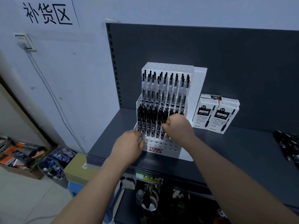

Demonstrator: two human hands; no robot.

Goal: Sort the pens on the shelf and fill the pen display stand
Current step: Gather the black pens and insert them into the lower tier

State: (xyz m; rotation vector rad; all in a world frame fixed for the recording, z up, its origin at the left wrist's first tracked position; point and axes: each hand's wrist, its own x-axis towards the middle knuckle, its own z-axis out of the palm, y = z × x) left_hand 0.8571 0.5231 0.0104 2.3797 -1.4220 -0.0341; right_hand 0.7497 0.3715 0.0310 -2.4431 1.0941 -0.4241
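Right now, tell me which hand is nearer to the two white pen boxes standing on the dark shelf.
Right. The right hand is at the clear acrylic pen stand's middle tier, just left of the white pen boxes. The left hand rests at the stand's front left corner, farther away.

A clear plastic pen display stand point(168, 101) with three steps stands on the dark shelf point(226, 146). Clear pens point(166, 88) stand in the far row, black pens point(150, 122) in the middle row. More loose pens point(288, 144) lie far right.
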